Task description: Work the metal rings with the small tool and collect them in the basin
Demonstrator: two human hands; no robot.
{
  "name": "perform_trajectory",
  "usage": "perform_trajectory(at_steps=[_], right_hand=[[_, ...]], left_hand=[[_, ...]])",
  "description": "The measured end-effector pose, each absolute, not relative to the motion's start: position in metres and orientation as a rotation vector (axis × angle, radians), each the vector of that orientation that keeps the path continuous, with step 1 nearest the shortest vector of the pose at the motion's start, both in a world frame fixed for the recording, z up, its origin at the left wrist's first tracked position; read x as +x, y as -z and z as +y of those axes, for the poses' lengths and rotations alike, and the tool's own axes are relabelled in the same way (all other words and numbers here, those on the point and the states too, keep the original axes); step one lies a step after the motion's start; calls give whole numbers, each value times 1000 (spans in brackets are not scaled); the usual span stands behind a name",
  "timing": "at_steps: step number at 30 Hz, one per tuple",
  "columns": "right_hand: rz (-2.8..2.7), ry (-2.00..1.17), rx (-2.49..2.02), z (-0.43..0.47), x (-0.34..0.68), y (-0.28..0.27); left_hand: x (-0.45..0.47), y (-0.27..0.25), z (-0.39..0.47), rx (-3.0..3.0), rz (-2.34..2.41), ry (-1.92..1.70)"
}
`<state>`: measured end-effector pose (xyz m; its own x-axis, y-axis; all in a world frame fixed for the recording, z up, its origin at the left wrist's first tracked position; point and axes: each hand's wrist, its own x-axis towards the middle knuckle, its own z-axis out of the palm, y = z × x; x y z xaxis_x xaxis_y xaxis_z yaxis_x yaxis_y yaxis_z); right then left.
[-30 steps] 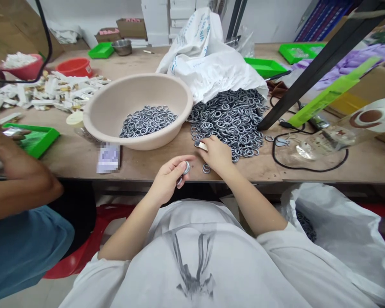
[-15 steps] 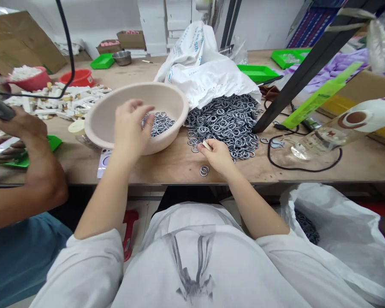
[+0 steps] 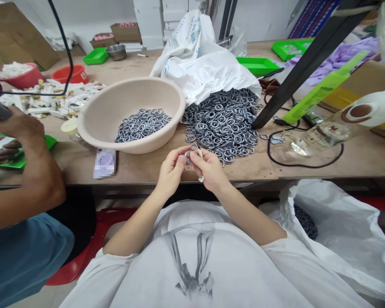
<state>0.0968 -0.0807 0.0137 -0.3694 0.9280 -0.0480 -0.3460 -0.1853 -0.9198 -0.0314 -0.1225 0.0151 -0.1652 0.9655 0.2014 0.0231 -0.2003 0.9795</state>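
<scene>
My left hand (image 3: pixel 172 167) and my right hand (image 3: pixel 211 169) meet at the table's front edge. Between the left thumb and fingers is a grey ring (image 3: pixel 187 156), pinched. The right fingers are closed on a thin off-white tool (image 3: pixel 201 179); its kind is unclear, as the hand covers most of it. Another ring (image 3: pixel 194 146) shows at the right fingertips. Just beyond my hands lies a heap of grey rings (image 3: pixel 223 122), spilling from a white sack (image 3: pixel 211 77). A beige basin (image 3: pixel 96 124) to the left holds many similar rings (image 3: pixel 141 125).
A dark slanted post (image 3: pixel 295 72) rises right of the heap, near a clear bottle (image 3: pixel 321 137) and a black cable (image 3: pixel 308 165). At left, a co-worker's arm (image 3: pixel 35 158) is by a green tray (image 3: pixel 48 143). A blurred phone-like object (image 3: pixel 105 163) lies before the basin.
My left hand has come from over the basin, right and toward me, to meet my right hand. Loose rings on the table in front are now hidden or picked up.
</scene>
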Motion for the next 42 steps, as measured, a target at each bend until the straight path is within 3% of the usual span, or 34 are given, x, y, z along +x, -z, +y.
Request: perform_trajectory(at_steps=[8,12,17,23,30,42], right_hand=[[-1263,-1280,-874,-91,89,6],[-1575,-1086,-716,-88,102,-2],[-1667,-1051,-714,-85,102,-8],[-1576,-1271,-815,-79,101,-11],[-2113,-739,-799,-92,119,-27],[-2057,-753,-908,-82,121,-25]], left_hand=[[-23,-8,-122,992,1234,-1652],[-23,-13,-122,773,1073,-1540],[-17,-16,-127,746,1016,-1360],[-14,-24,-131,701,949,-1401],[-15,-32,-135,645,981,-1405],[-15,-29,-144,811,899,-1332]])
